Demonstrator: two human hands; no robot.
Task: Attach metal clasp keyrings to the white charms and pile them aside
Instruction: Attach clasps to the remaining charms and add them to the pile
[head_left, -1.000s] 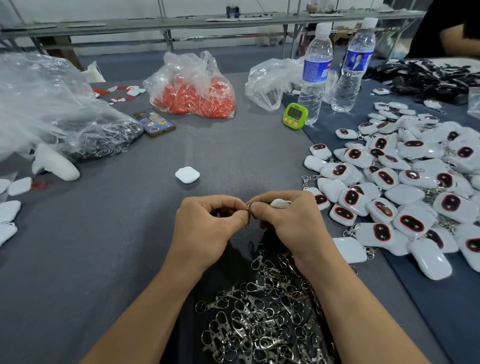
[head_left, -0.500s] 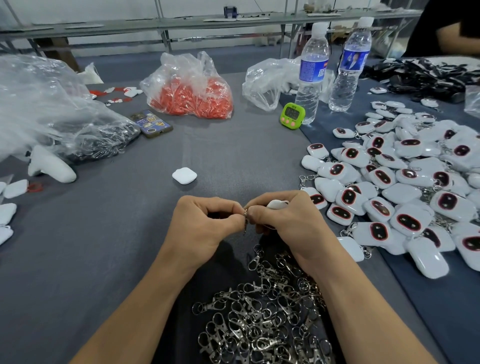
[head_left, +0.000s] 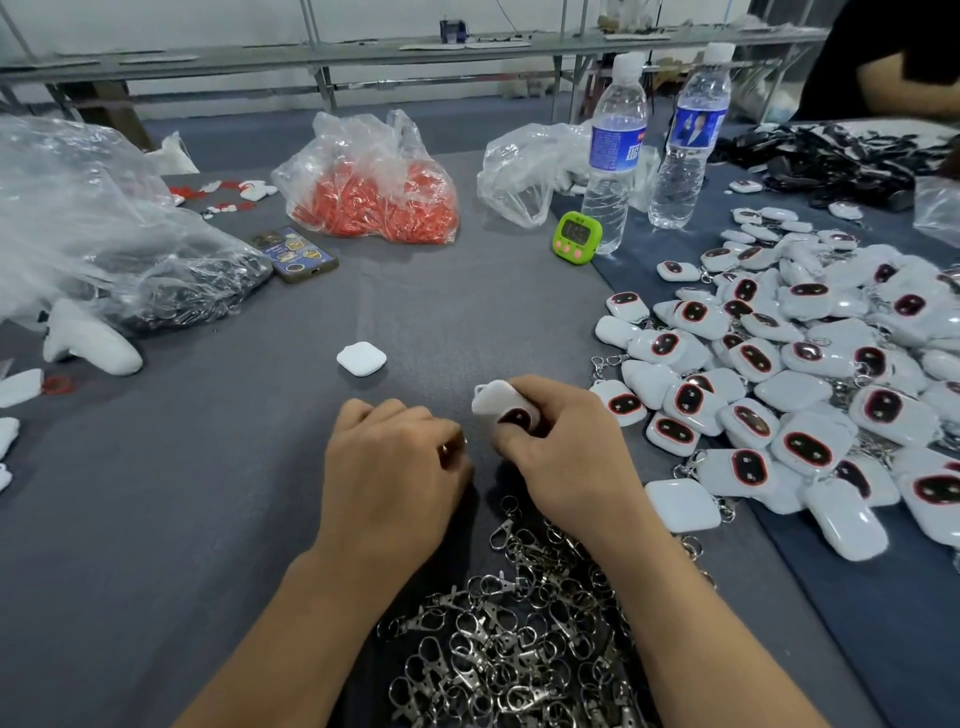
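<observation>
We count one white plastic charm with a red-rimmed dark oval face (head_left: 503, 408) in play. The right hand (head_left: 566, 462) clamps it between thumb and curled fingers, just above the grey cloth table (head_left: 208, 519), near its middle. The left hand (head_left: 389, 467) sits just beside it with its fingers curled inward. A glint of metal shows at its fingertips, but we cannot tell whether they pinch it.

One plain white square charm (head_left: 362, 358) lies alone beyond the hands. To the right spreads the pile of finished white charms (head_left: 810, 395), too many and too overlapped for us to count, and cut off by the frame's edge. Nearest us lies a heap of silver metal clasp keyrings (head_left: 519, 639), tangled beyond counting, partly hidden by the forearms and cut by the lower edge.

We count two clear water bottles, a blue-labelled bottle (head_left: 613, 156) and a portrait-labelled bottle (head_left: 688, 150). There is also one green digital timer (head_left: 577, 235) and one phone in a patterned case (head_left: 294, 254). Of three plastic bags, we see a clear bag of dark parts (head_left: 93, 234), a bag of red parts (head_left: 374, 192) and a whitish bag (head_left: 524, 166) whose contents are hard to make out.
</observation>
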